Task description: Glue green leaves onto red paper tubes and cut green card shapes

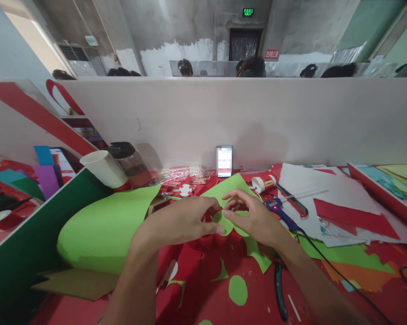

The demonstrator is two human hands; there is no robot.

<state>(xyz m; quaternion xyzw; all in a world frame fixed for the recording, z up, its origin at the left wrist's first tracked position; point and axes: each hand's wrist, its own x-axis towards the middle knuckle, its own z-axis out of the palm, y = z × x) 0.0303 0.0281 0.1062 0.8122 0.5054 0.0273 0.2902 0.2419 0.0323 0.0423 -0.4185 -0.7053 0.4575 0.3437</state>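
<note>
My left hand [193, 220] and my right hand [245, 214] are close together at the middle of the red table [217, 293]. Between them is a cut light-green piece [222, 223] with rounded edges. My left thumb and fingers close on its left side. The fingers of my right hand are curled, with the thumb at the piece's upper edge. Red scalloped material [220, 239] lies just below the piece. Behind the hands a larger green sheet [237, 183] sticks up. A green oval [238, 290] lies nearer to me.
A blue glue gun [283, 214] with a cord, a black-handled cutter [293, 200] and white sheets [291, 180] lie right. A rolled green sheet [98, 230], cup [103, 169] and jar [130, 164] stand left. A phone [224, 161] leans on the partition [176, 117].
</note>
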